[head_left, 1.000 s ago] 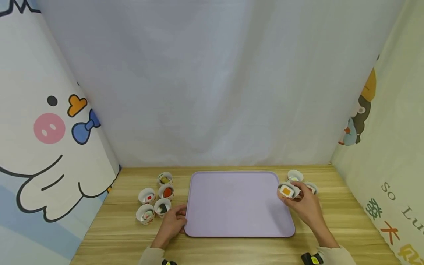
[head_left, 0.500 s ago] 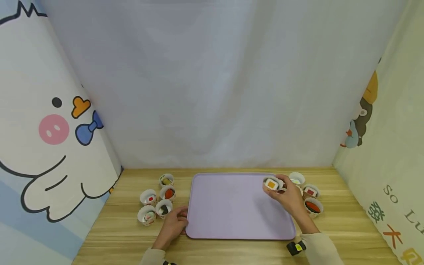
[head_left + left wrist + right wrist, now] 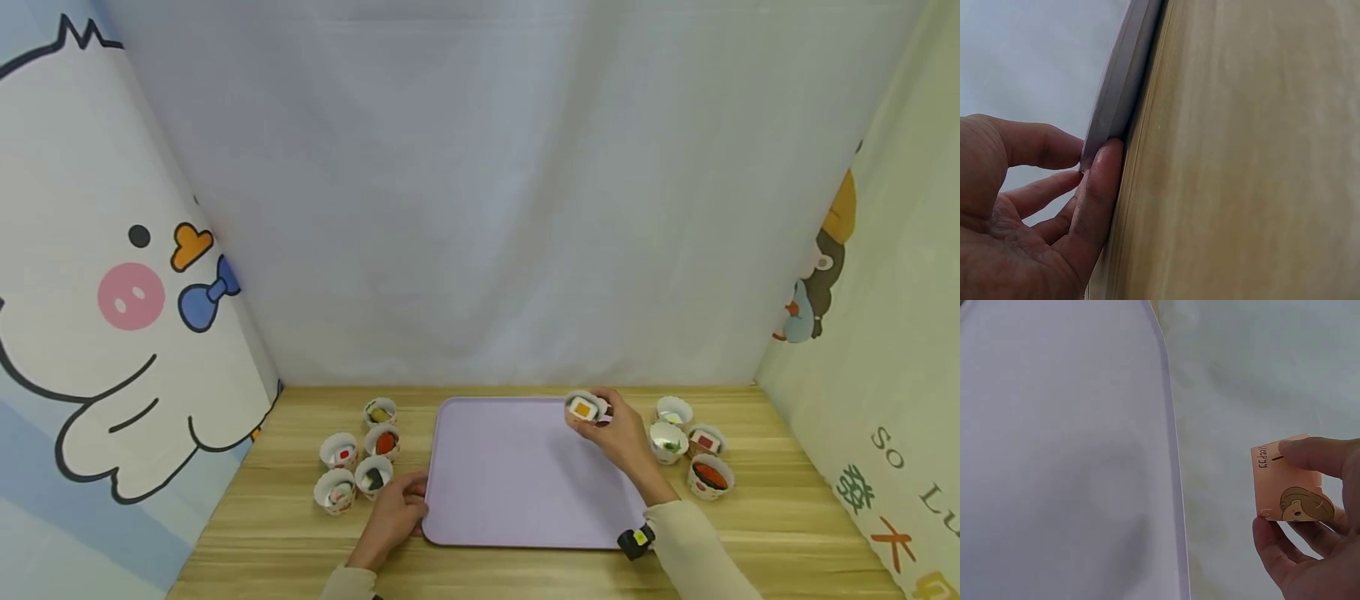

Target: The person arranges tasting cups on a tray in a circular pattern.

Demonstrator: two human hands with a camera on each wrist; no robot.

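A paper cup with a white, orange-centred sushi piece (image 3: 582, 408) is held up over the back right of the lilac tray (image 3: 517, 475). The right hand (image 3: 626, 437) pinches it between thumb and fingers; in the right wrist view the cup (image 3: 1285, 481) shows a peach side with a cartoon, and the hand (image 3: 1316, 550) grips its edges. At the tray's left edge the left hand (image 3: 393, 512) holds the rim. The left wrist view has that hand (image 3: 1035, 206) with its fingers on both sides of the tray edge (image 3: 1116, 81).
Several cups with sushi pieces stand left of the tray, among them one with a red-orange topping (image 3: 385, 443). More cups stand to its right, including one with an orange-red topping (image 3: 709, 477). A pale curtain (image 3: 480, 208) hangs behind the wooden table (image 3: 780, 517).
The right hand has carried its cup leftward from the right-hand cups to over the tray, uncovering the cups behind it. The left hand keeps its place at the tray's edge.
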